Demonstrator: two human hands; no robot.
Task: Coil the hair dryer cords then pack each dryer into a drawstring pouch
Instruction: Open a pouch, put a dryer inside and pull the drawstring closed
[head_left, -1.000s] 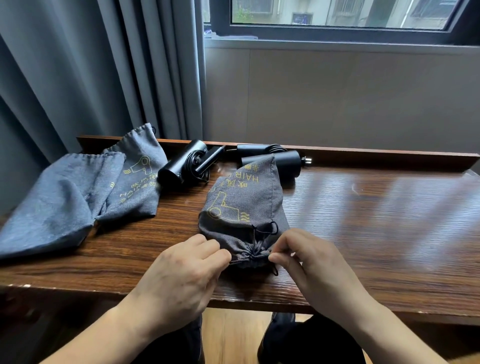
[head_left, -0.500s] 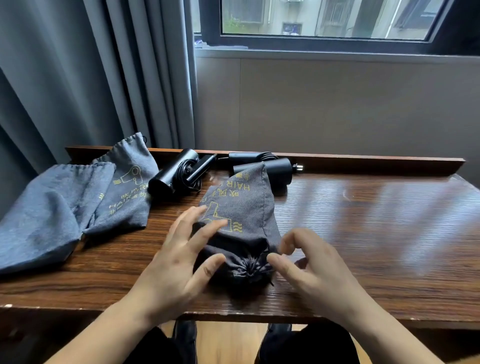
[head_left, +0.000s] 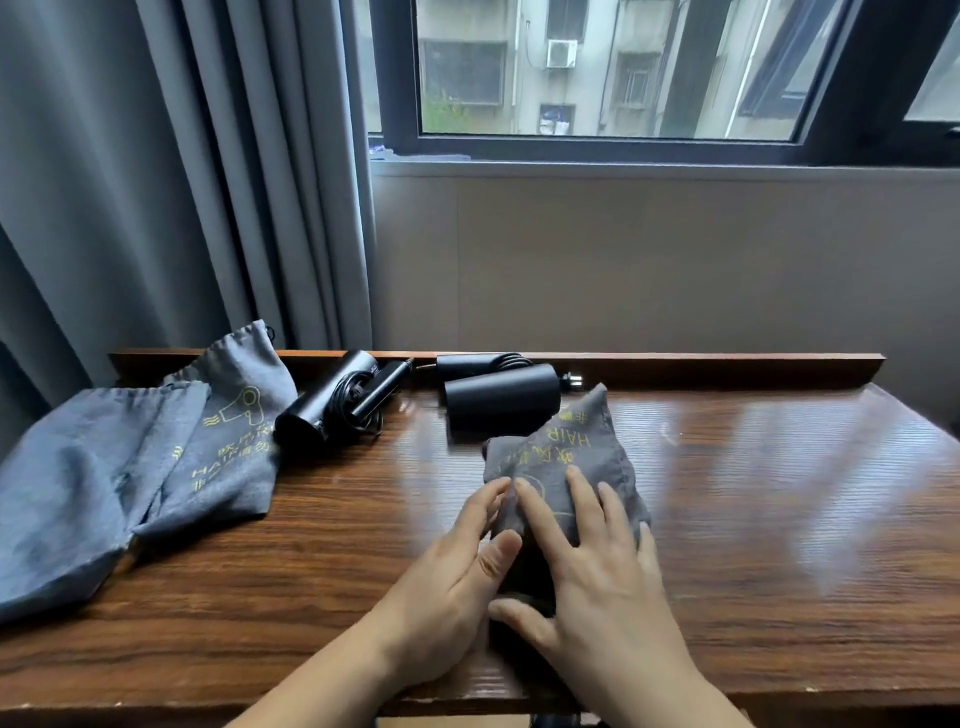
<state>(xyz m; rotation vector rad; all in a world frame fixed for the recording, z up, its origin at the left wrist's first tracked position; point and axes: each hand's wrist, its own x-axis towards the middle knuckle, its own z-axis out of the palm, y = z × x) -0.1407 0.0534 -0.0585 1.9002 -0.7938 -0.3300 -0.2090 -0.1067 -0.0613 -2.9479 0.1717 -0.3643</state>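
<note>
Pouch (head_left: 566, 467) w/ dryer inside lies mid-table, nearer the front edge; your right hand (head_left: 597, 571) lies flat on it, fingers straight, left hand (head_left: 457, 577) touches its side, relaxed.

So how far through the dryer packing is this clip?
One filled pouch looks done; both hands, left hand and right hand, lie on it with straight fingers. Two black dryers with coiled cords wait by the table's back rail. Two pouches lie flat at left, apparently empty.
</note>
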